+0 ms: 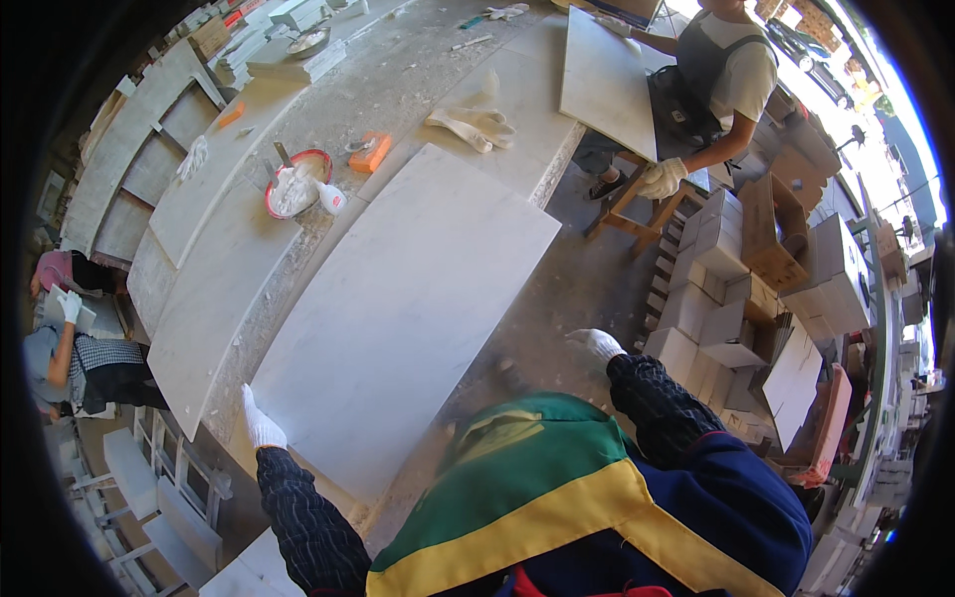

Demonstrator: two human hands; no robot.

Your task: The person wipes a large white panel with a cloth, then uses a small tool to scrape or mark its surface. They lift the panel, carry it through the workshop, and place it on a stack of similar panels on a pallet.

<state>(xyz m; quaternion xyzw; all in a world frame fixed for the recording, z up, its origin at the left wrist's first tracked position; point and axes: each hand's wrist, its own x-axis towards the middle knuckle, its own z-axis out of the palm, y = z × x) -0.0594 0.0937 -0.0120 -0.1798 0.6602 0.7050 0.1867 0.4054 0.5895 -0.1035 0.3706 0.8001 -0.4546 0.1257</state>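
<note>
A large white slab with faint grey veins (408,308) lies flat on the workbench in front of me. My left hand (264,420), in a white knitted glove, touches the slab's left edge near its near corner, fingers stretched along that edge. Off the slab's right side, my right hand (597,344), gloved likewise, hovers over the floor with fingers extended and nothing visible in it. Beyond the slab stands a red-rimmed bowl (298,185) of white paste, a tool handle leaning in it. A white gloves pair (476,127) rests past the far edge.
At the far right a co-worker's gloved hand (662,179) is beside another pale slab (612,85). An orange block (369,152) lies near the bowl. A wooden stool (637,214) and stacked white boxes (701,289) stand right. Two other people work at the far left.
</note>
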